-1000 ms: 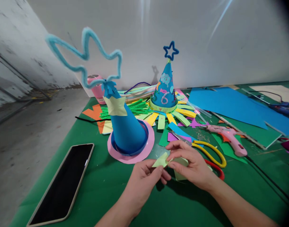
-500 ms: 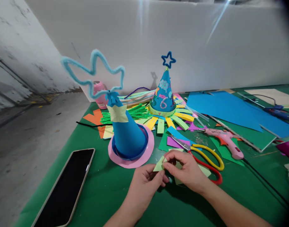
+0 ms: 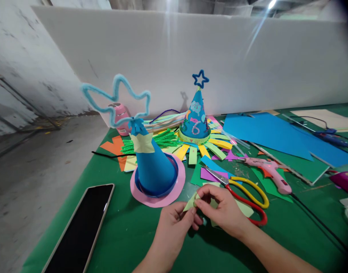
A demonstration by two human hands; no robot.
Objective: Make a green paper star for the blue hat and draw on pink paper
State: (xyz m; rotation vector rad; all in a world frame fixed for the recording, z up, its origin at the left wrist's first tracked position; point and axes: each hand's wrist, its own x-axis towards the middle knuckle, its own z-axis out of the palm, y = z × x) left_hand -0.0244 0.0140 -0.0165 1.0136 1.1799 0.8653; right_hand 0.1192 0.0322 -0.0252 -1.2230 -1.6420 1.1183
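Observation:
A small piece of pale green paper [image 3: 190, 204] is pinched between my two hands, low in the middle of the view. My left hand [image 3: 176, 223] grips its lower edge between thumb and fingers. With thumb and forefinger, my right hand [image 3: 219, 206] holds its upper right end; the fingers partly hide the paper. Just beyond my left hand stands a blue cone hat [image 3: 155, 170] with a pink brim, a pale yellow star and a light blue pipe-cleaner star on top. Scissors [image 3: 223, 179] with red and yellow handles lie beside my right hand, over paper scraps.
A decorated blue cone hat [image 3: 195, 117] stands at the back among paper strips. To the right lie a pink glue gun [image 3: 269, 170] with its cord and blue sheets [image 3: 265, 131]. A phone [image 3: 79, 227] lies on the left. Green pipe cleaners [image 3: 165, 139] are behind the near hat.
The view has tilted up slightly, so the objects sit lower in the picture. Both hands keep their pinch on the pale green paper, with only slight finger movement.

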